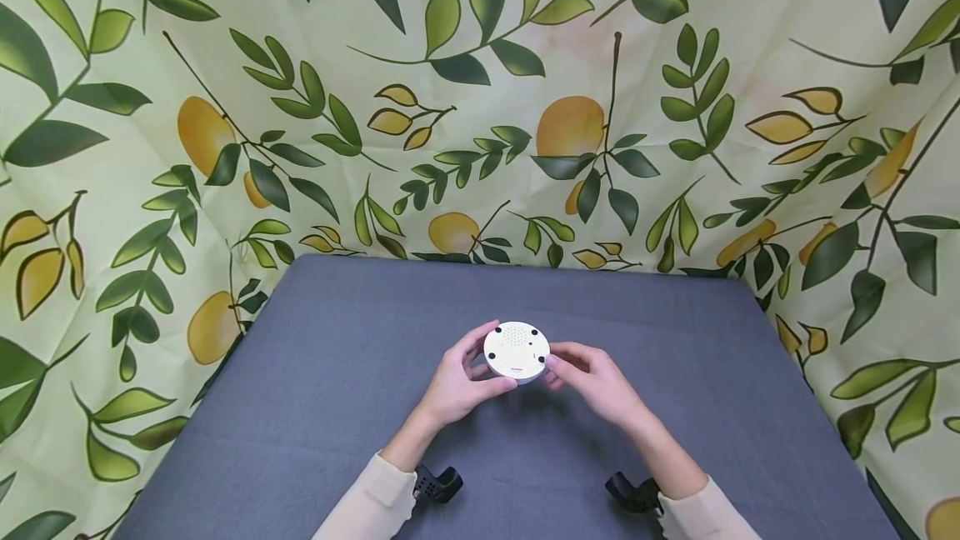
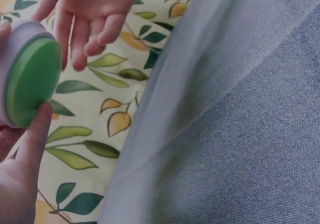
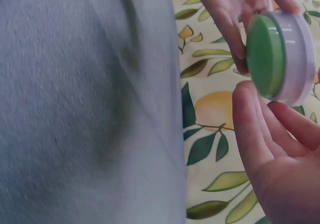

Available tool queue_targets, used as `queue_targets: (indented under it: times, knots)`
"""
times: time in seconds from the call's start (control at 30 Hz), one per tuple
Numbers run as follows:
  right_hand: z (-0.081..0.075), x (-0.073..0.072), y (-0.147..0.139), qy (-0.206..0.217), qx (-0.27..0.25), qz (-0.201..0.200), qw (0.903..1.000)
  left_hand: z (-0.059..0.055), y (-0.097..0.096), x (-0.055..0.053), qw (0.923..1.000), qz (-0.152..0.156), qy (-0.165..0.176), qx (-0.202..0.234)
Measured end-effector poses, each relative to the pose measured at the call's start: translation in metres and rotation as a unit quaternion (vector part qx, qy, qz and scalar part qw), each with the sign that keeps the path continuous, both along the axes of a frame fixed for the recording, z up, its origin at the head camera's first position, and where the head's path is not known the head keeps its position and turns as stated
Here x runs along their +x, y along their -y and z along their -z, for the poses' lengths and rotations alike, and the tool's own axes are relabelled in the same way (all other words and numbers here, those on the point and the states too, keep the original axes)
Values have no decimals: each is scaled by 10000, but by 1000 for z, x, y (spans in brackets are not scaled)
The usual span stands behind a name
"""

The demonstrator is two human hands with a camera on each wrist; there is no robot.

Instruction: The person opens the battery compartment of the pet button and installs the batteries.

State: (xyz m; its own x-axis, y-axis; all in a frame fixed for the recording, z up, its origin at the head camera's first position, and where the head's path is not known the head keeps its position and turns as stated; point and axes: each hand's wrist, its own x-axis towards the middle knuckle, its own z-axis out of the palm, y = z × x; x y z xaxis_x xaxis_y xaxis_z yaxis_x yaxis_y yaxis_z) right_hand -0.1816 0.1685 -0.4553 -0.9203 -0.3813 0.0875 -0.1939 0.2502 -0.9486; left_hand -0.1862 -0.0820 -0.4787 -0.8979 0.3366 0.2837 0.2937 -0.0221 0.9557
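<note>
A round white push-button buzzer (image 1: 516, 350) with a green top (image 2: 35, 82) is held above the table, its underside facing the head camera. That underside carries small dark feet and a patch of speaker holes. My left hand (image 1: 468, 377) grips it from the left, thumb at the lower rim and a fingertip on the green top. On the opposite side, my right hand (image 1: 588, 373) pinches the rim lightly, thumb at the underside's edge. The right hand's other fingers (image 3: 250, 119) extend beside the green top in the right wrist view.
A grey-blue cloth (image 1: 360, 307) covers the table beneath the hands. Behind and at both sides hangs a pale curtain (image 1: 480, 173) printed with leaves and orange fruit. Black straps with camera mounts (image 1: 438, 483) sit on both wrists, by the light sleeves (image 1: 371, 507).
</note>
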Motion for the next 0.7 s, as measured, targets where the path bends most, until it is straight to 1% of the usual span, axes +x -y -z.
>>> queue_targets:
  times: [0.07, 0.13, 0.27, 0.43, 0.57, 0.7]
  knots:
    - [1, -2, 0, 247, -258, -266, 9990, -1, 0, 0, 10000, 13, 0, 26]
    - [3, -3, 0, 485, -629, -469, 9957, -1, -1, 0, 10000, 23, -5, 71]
    - [8, -6, 1, 903, -1327, -792, 9839, -1, -1, -1, 9999, 15, 11, 113]
    - [13, -9, 5, 997, -1672, -1023, 9755, 1, -1, -2, 9998, 66, 55, 195]
    - [15, -8, 7, 998, -2003, -1018, 9693, 2, -2, -2, 9997, 124, 52, 210]
    - [16, -6, 8, 998, -2398, -956, 9609, 1, -3, -1, 9998, 166, 92, 40]
